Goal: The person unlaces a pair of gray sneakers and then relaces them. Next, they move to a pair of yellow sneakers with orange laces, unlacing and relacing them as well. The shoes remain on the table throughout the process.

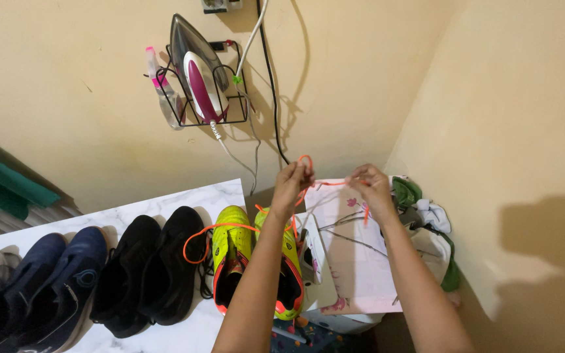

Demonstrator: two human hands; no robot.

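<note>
On the wall, wire rack [230, 111] holds iron [197, 72], spray bottle [163, 91].

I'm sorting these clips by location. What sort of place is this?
Probably a home utility or laundry corner: a clothes iron sits in a wall rack, pairs of shoes line a marble-look shelf, and clothes are piled in the corner.

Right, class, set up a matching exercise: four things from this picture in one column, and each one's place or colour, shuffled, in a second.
Things:
1. clothes iron
2. orange shoelace
3. black shoes
4. spray bottle

Descriptions:
A. hangs at the wire rack's left side
B. pinched between both raised hands
C. stands nose up in the wall rack
D. sits between navy and neon-yellow pairs

Pairs: 1-C, 2-B, 3-D, 4-A
</note>
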